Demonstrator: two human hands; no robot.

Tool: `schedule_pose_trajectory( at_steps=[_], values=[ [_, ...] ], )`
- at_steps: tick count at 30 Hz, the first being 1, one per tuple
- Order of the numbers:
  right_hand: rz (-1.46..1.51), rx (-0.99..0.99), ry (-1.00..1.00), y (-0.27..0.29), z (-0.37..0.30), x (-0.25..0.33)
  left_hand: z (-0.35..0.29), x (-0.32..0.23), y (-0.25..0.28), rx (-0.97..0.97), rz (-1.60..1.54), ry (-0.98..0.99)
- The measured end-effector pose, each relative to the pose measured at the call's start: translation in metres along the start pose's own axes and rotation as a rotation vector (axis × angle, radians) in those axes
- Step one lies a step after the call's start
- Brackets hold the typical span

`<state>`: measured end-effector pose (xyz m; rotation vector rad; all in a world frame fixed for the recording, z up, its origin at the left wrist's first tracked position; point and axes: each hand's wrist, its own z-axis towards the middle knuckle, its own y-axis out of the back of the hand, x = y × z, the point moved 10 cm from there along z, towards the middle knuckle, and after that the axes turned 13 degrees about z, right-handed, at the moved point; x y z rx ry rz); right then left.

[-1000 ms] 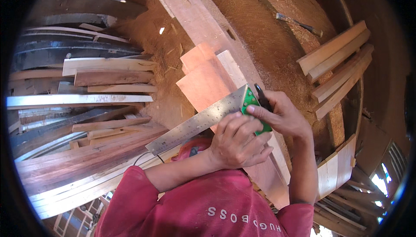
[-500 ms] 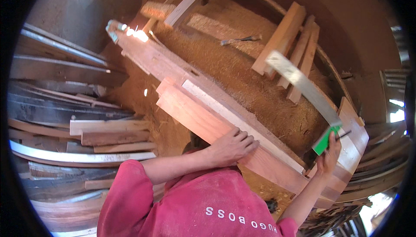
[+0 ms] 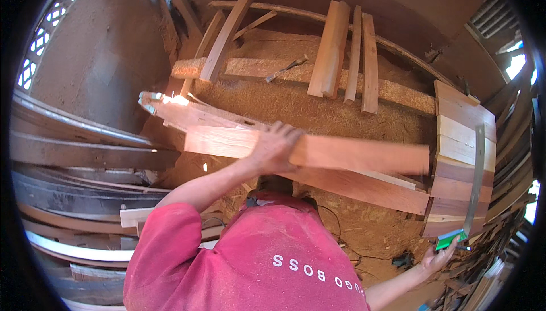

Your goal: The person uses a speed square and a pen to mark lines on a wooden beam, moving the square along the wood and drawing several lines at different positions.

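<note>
A reddish wooden board (image 3: 358, 153) is raised above the workbench, slightly blurred at its right end. My left hand (image 3: 276, 148) wraps over its long edge near the middle. Under it lies another reddish board (image 3: 375, 190), with a paler strip (image 3: 392, 180) beside it. Out to the right, my right hand (image 3: 437, 260) is closed on the green handle of a try square (image 3: 452, 239). Its metal blade points away, across a panel of pale and dark wooden strips (image 3: 449, 191). A thin dark stick, perhaps a pencil, pokes out by that hand.
Beyond the bench (image 3: 196, 115), a chisel-like tool (image 3: 287, 68) lies on a sawdust-covered beam (image 3: 244, 67). Several wooden pieces (image 3: 329, 49) lean at the back. Timber (image 3: 85, 180) is stacked on the left, and scrap strips (image 3: 506, 180) crowd the right. A cable (image 3: 339, 226) trails over the floor.
My left hand has gripped a board, lifted it off the other and turned it nearly level across the view. My right hand has moved right and nearer with the try square.
</note>
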<state>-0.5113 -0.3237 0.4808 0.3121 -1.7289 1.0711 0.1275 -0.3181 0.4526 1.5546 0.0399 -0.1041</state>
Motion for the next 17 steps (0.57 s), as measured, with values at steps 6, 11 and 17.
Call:
schedule_pose_trajectory(
  at_steps=[6,11,17],
  values=[
    [0.022,-0.206,0.162,0.063,-0.060,0.008,0.047,0.171,0.028,-0.158,-0.068,0.350],
    [0.064,-0.370,0.184,0.023,-0.126,-0.049,0.063,0.305,-0.045,-0.168,-0.156,0.614],
    [-0.069,-0.585,0.140,-0.038,-0.211,-0.080,0.102,0.445,-0.133,0.023,-0.172,0.963]
  ],
)
